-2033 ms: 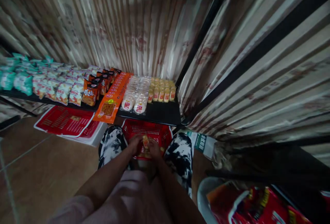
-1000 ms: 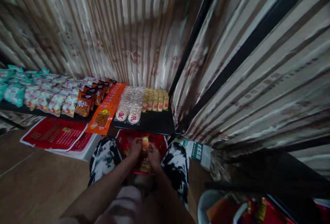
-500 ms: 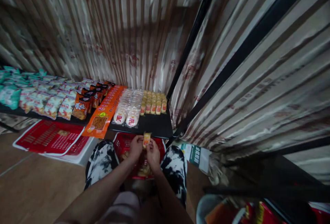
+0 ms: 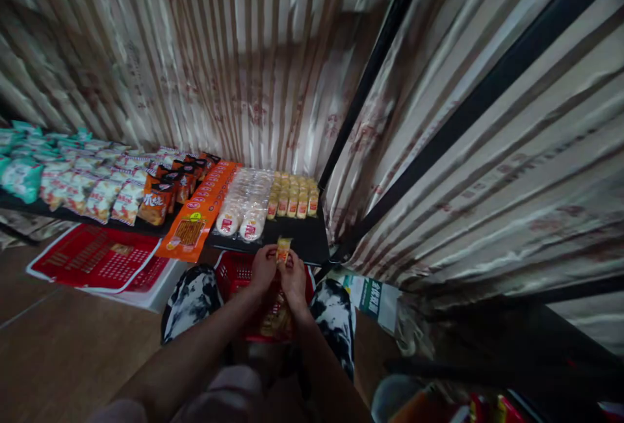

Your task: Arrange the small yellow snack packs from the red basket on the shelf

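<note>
My left hand [image 4: 263, 266] and my right hand [image 4: 294, 275] together pinch a small yellow snack packet [image 4: 283, 249], held upright just above the front edge of a low black shelf [image 4: 305, 241]. Below my hands, between my knees, sits a red plastic basket [image 4: 237, 268] with more small packets in it. On the shelf behind the held packet stand rows of the same yellow packets [image 4: 292, 199], next to clear bags of round white cakes [image 4: 244, 205].
Further left on the shelf lie a long orange pack [image 4: 197, 212], dark orange snack bags [image 4: 163, 192], white-and-red bags [image 4: 92, 189] and teal bags [image 4: 19, 169]. Red basket lids [image 4: 92, 257] lie on the floor. A black post [image 4: 361, 91] and striped curtain close the right side.
Both hands have lifted the yellow packet out of the red basket and carried it up and forward to the shelf's front edge.
</note>
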A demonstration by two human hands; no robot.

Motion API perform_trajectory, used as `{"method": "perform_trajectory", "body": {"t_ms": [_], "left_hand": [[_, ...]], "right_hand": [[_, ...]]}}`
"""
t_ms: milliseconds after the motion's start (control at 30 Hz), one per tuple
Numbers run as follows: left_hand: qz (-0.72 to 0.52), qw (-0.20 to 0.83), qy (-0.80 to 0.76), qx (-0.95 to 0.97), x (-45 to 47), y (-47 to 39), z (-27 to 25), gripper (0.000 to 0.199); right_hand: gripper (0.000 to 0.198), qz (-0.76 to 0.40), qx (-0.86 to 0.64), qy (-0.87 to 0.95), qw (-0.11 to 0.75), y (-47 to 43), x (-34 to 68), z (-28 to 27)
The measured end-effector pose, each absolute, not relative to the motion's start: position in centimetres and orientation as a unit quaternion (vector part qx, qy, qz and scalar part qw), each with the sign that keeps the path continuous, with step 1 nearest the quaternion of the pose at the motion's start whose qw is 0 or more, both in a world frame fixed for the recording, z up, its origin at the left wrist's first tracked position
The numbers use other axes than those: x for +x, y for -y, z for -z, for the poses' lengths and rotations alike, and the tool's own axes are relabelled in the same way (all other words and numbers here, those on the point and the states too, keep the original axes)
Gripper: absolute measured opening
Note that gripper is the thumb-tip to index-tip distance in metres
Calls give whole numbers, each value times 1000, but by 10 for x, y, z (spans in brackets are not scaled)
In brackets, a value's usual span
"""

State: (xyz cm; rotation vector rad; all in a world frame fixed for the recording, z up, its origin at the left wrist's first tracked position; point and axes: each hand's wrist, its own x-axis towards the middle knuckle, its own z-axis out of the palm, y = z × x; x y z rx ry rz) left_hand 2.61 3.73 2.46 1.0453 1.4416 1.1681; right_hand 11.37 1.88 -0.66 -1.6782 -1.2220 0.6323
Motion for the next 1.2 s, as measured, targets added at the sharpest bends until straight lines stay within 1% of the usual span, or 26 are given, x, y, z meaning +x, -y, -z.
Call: {"method": "perform_trajectory", "body": {"t_ms": [100,267,400,600,833,900,1067,1200], "left_hand": [[-473,466,-604,440,28,-43,-28,29],[-472,416,-611,480,31,-52,-34,28],[-476,416,-612,474,33,-61,-38,29],[-458,416,-613,492,36,-73,-40,36],[-427,424,-642,475,37,-81,-41,38],[-431,431,-639,468,38,-83,-40,39],[-447,435,-632,461,43,-90,-42,39],[-447,444,-619,469,46,-96,-49,32]], "right_hand": [[41,-269,-685,494,464,-28,115,3],[40,-281,-653,487,507,-42,116,-2],[40,-282,-635,487,528,-52,118,-4],[42,-250,-663,506,492,-67,119,-6],[38,-145,-697,560,424,-77,121,-4],[39,-151,-705,555,415,-80,121,-2],[44,-178,-711,528,429,-92,120,5],[48,-207,-694,517,457,-102,120,12]]}}
